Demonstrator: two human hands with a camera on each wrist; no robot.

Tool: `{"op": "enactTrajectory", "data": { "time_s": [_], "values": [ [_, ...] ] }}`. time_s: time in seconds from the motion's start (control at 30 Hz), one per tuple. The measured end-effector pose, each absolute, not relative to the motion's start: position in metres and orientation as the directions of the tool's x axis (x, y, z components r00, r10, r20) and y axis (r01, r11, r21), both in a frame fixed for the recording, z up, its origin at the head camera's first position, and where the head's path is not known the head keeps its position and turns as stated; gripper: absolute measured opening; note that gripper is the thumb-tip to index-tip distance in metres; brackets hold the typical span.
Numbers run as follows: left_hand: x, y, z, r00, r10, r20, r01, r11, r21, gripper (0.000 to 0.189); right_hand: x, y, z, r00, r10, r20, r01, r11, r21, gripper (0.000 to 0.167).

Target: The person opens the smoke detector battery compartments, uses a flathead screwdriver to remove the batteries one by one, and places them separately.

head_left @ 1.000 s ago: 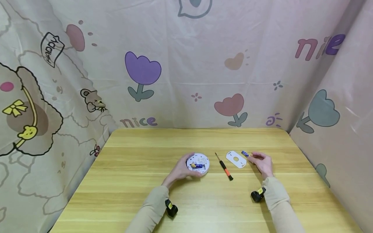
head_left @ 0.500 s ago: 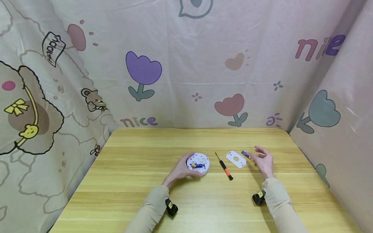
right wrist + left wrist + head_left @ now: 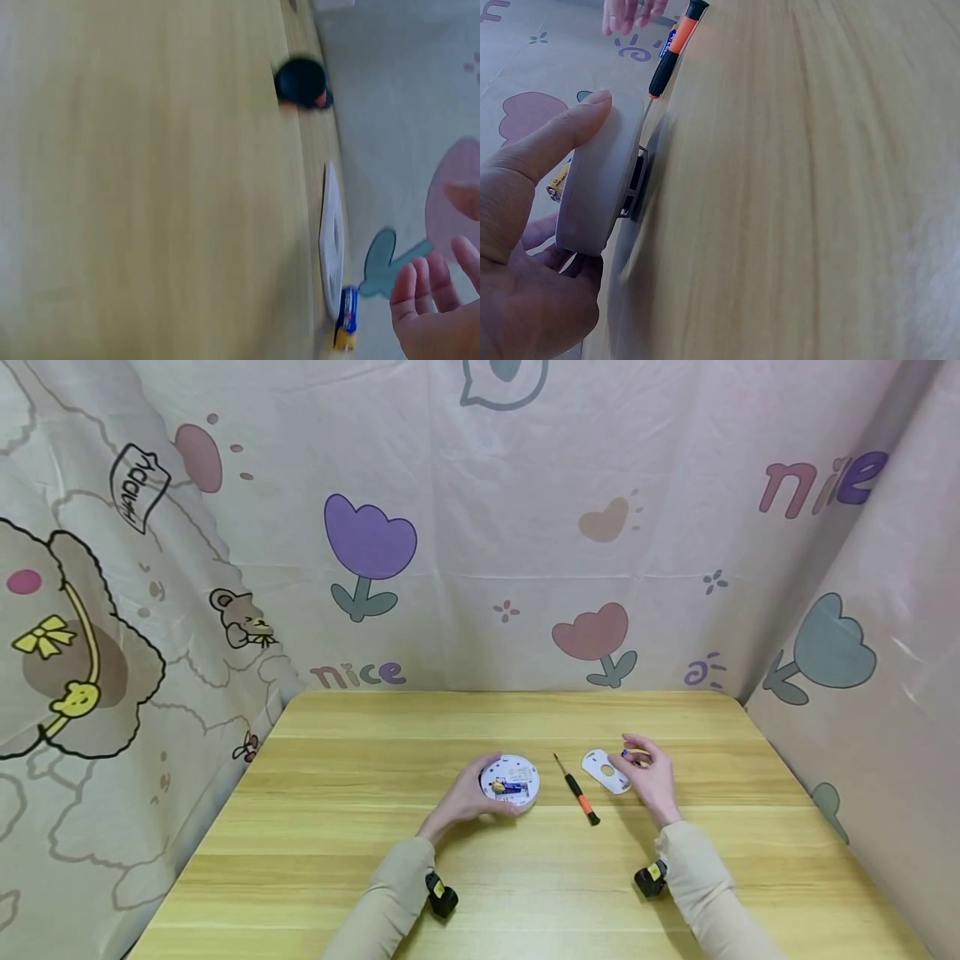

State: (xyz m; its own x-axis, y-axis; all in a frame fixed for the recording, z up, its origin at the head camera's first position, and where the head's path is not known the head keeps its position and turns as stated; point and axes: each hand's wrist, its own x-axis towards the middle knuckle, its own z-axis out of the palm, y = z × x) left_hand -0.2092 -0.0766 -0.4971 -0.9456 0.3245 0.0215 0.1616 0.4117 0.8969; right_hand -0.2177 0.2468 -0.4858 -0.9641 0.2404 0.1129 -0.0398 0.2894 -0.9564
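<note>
My left hand [image 3: 468, 793] grips a round white smoke detector [image 3: 513, 768] by its side, thumb on one edge and fingers on the opposite one. Its back, with an exposed battery compartment, faces up in the head view. A blue and yellow battery [image 3: 513, 787] lies at that compartment; its yellow end [image 3: 559, 182] pokes out in the left wrist view. My right hand [image 3: 651, 781] hovers with loosely bent fingers and nothing in them. Below it, a second blue and yellow battery [image 3: 347, 315] lies on the table beside a white mounting plate [image 3: 331, 240]; the hand partly hides both in the head view.
Between the detector and the plate, an orange and black screwdriver [image 3: 577, 792] lies on the wooden table [image 3: 360, 877], its tip pointing away. A patterned curtain [image 3: 480, 552] hangs behind the table and along both sides.
My right hand has moved left from beside the loose battery to above it and the plate's edge. The left hand and the detector have stayed in place.
</note>
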Motion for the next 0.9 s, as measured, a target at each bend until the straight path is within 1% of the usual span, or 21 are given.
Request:
{"op": "enactTrajectory", "data": {
  "time_s": [0.17, 0.3, 0.47, 0.57, 0.7, 0.9],
  "values": [
    [-0.209, -0.076, -0.497, -0.946, 0.324, 0.019, 0.159, 0.411, 0.898, 0.107, -0.215, 0.227, -0.482, -0.985, 0.092, 0.143, -0.113, 0.278, -0.954, 0.050],
    [-0.209, -0.076, -0.498, -0.946, 0.324, 0.015, 0.156, 0.415, 0.896, 0.107, -0.212, 0.211, -0.480, -0.988, -0.018, 0.153, -0.151, 0.304, -0.941, 0.047],
    [-0.210, -0.076, -0.498, -0.945, 0.326, 0.012, 0.154, 0.412, 0.898, 0.107, -0.212, 0.193, -0.480, -0.973, -0.130, 0.192, -0.227, 0.368, -0.902, 0.040],
    [-0.209, -0.076, -0.498, -0.944, 0.330, 0.007, 0.150, 0.409, 0.900, 0.107, -0.213, 0.185, -0.482, -0.955, -0.196, 0.221, -0.283, 0.384, -0.879, 0.036],
    [-0.210, -0.076, -0.499, -0.944, 0.330, -0.001, 0.141, 0.405, 0.903, 0.108, -0.214, 0.175, -0.482, -0.936, -0.259, 0.237, -0.327, 0.395, -0.859, 0.032],
    [-0.210, -0.077, -0.498, -0.941, 0.338, 0.011, 0.153, 0.396, 0.905, 0.107, -0.212, 0.162, -0.480, -0.923, -0.307, 0.232, -0.351, 0.426, -0.834, 0.026]
  ]
}}
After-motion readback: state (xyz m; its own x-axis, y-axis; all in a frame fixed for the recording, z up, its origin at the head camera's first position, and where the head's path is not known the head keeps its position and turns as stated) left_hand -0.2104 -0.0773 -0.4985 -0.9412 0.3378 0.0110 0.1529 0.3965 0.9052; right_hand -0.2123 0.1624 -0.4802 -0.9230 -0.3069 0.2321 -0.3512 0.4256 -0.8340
